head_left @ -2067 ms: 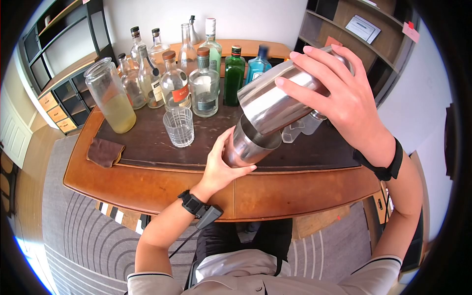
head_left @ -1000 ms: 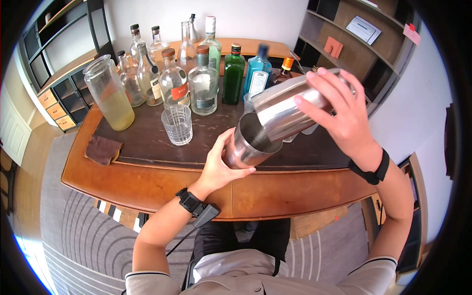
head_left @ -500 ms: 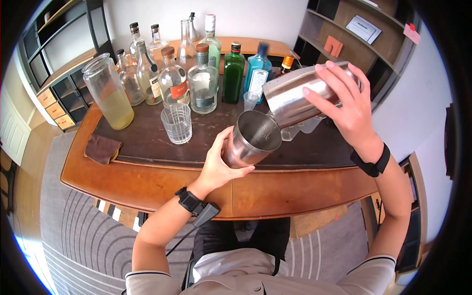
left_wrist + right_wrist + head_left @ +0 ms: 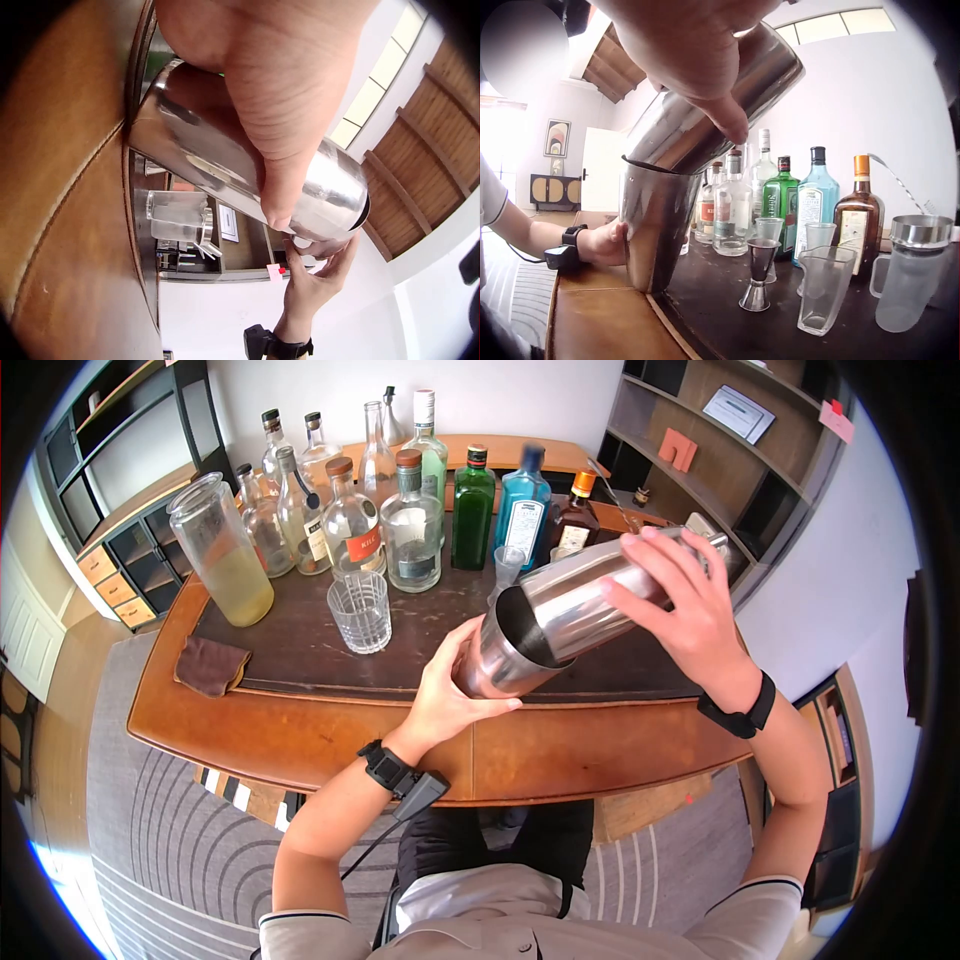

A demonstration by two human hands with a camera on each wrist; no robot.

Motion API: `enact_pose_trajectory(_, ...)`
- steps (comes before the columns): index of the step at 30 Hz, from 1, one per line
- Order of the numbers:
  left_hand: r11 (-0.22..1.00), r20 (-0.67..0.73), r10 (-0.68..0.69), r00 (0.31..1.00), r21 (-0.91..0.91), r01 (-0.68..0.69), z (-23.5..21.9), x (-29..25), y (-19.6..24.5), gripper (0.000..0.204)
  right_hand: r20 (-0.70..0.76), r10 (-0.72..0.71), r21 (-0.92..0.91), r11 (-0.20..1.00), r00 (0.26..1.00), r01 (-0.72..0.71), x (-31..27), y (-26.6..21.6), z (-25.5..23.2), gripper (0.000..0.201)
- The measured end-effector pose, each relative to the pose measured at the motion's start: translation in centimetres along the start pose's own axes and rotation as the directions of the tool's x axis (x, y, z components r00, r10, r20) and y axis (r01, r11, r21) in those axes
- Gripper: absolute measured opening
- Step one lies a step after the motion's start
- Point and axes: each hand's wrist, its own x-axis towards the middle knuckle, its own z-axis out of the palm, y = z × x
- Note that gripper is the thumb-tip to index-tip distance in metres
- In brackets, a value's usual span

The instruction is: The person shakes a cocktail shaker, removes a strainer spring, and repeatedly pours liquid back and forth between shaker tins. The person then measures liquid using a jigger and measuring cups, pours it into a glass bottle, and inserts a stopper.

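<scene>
You're gripping the lower shaker tin with your left hand, those fingers wrapping its far-left side while the thumb is lying along the near wall, so the metal is sitting squarely between them, its mouth standing clear above your grip. Up top, your right hand is holding the upper tin near its raised end, the fingers spreading over its upper side and the thumb bracing the underside in the right wrist view. That upper tin is slanting down to the left, its low end resting at the mouth of the lower one and seemingly dipping inside. The lower tin is leaning too, its base hanging by the edge of the table; whether it's touching, you can't tell from here. Left of your hands, the cut-glass tumbler is standing upright, and beyond the tins the green bottle and blue bottle are standing side by side.
</scene>
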Motion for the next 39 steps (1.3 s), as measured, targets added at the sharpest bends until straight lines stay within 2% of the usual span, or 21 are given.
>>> enact_pose_trajectory(3, 1.000, -0.005, 0.007, 1.000, 0.004, -0.007, 0.0, -0.1, 0.0, 0.105, -0.015, 0.074, -0.018, 0.997, 0.997, -0.074, -1.9, 1.2, 0.0, 0.050)
enact_pose_trajectory(5, 0.995, -0.031, -0.081, 0.996, -0.055, 0.080, -0.1, -0.3, 0.3, 0.103, -0.018, 0.179, -0.061, 0.982, 0.984, -0.180, -3.3, 1.8, -0.1, 0.061)
enact_pose_trajectory(6, 0.995, -0.032, -0.082, 0.996, -0.057, 0.080, -0.1, -0.3, 0.2, 0.103, -0.012, 0.204, -0.049, 0.978, 0.979, -0.204, -3.9, 1.8, -0.2, 0.076)
enact_pose_trajectory(7, 0.999, -0.042, -0.034, 0.999, -0.020, 0.033, -0.2, -0.3, 0.1, 0.103, -0.011, 0.202, -0.049, 0.978, 0.979, -0.203, -4.4, 1.5, 0.0, 0.076)
enact_pose_trajectory(8, 1.000, -0.048, 0.015, 0.999, 0.020, -0.014, -0.3, -0.2, 0.1, 0.103, 0.013, 0.362, 0.149, 0.921, 0.932, -0.360, -5.2, 1.1, 0.5, 0.082)
enact_pose_trajectory(9, 1.000, -0.045, 0.015, 0.999, 0.021, -0.014, -0.3, -0.1, 0.0, 0.103, 0.069, 0.505, 0.335, 0.800, 0.860, -0.497, -5.9, 0.5, 0.9, 0.089)
enact_pose_trajectory(10, 1.000, -0.050, -0.012, 0.999, -0.018, 0.011, -0.3, -0.1, 0.0, 0.103, 0.172, 0.628, 0.507, 0.604, 0.759, -0.615, -6.6, -0.4, 1.3, 0.087)
enact_pose_trajectory(11, 0.998, -0.055, -0.039, 0.998, -0.057, 0.036, -0.4, -0.1, -0.1, 0.103, 0.290, 0.662, 0.579, 0.454, 0.691, -0.677, -6.7, -1.3, 1.0, 0.089)
enact_pose_trajectory(13, 0.997, -0.051, -0.045, 0.998, -0.060, 0.042, -0.7, -0.2, -0.2, 0.103, 0.354, 0.693, 0.778, 0.155, 0.628, -0.609, -8.7, -3.0, 3.2, 0.093)
enact_pose_trajectory(14, 0.998, -0.067, -0.041, 0.997, -0.058, 0.037, -0.7, -0.1, -0.2, 0.104, 0.485, 0.683, 0.836, -0.181, 0.545, -0.517, -9.1, -4.3, 3.5, 0.097)
enact_pose_trajectory(15, 0.998, -0.084, -0.038, 0.996, -0.057, 0.033, -0.8, -0.1, -0.3, 0.105, 0.546, 0.659, 0.796, -0.214, 0.517, -0.566, -8.8, -5.2, 3.0, 0.099)
enact_pose_trajectory(16, 0.999, -0.112, 0.031, 0.993, -0.030, -0.035, -0.9, 0.0, -0.5, 0.103, 0.584, 0.647, 0.782, -0.284, 0.491, -0.555, -8.7, -6.2, 2.9, 0.099)
enact_pose_trajectory(17, 0.999, -0.109, 0.032, 0.994, -0.026, -0.035, -1.1, 0.1, -0.4, 0.103, 0.621, 0.631, 0.763, -0.353, 0.464, -0.541, -8.5, -7.1, 2.8, 0.100)
enact_pose_trajectory(19, 0.998, -0.105, 0.038, 0.994, 0.059, -0.032, -1.7, 0.3, -0.1, 0.100, 0.671, 0.557, 0.741, -0.491, 0.488, -0.458, -8.5, -8.6, 3.4, 0.101)
enact_pose_trajectory(21, 0.999, -0.139, 0.022, 0.990, 0.034, -0.017, -1.9, 0.5, 0.5, 0.097, 0.650, 0.542, 0.758, -0.501, 0.532, -0.417, -8.8, -10.1, 4.6, 0.101)
enact_pose_trajectory(23, 0.999, -0.200, 0.041, 0.979, 0.029, -0.036, -2.5, 0.7, 1.0, 0.096, 0.675, 0.509, 0.738, -0.496, 0.535, -0.459, -8.5, -11.0, 5.2, 0.104)
enact_pose_trajectory(24, 0.992, -0.210, 0.097, 0.973, 0.102, -0.076, -2.9, 0.9, 1.4, 0.095, 0.683, 0.491, 0.729, -0.501, 0.541, -0.466, -8.5, -11.5, 5.6, 0.106)
enact_pose_trajectory(28, 0.973, -0.212, 0.143, 0.967, 0.209, -0.098, -4.2, 1.4, 3.4, 0.098, 0.698, 0.441, 0.715, -0.466, 0.564, -0.521, -8.8, -12.4, 6.8, 0.110)
enact_pose_trajectory(33, 0.833, -0.093, 0.275, 0.957, 0.521, -0.188, -5.3, 2.1, 5.4, 0.096, 0.696, 0.434, 0.718, -0.438, 0.572, -0.541, -8.4, -12.3, 6.2, 0.107)
enact_pose_trajectory(37, 0.764, -0.009, 0.313, 0.950, 0.596, -0.246, -5.7, 3.0, 7.2, 0.096, 0.661, 0.445, 0.750, -0.417, 0.603, -0.514, -8.4, -12.5, 6.2, 0.105)
enact_pose_trajectory(39, 0.651, 0.101, 0.355, 0.930, 0.687, -0.323, -5.7, 3.4, 8.3, 0.093, 0.673, 0.443, 0.739, -0.433, 0.592, -0.516, -8.4, -12.5, 6.2, 0.105)
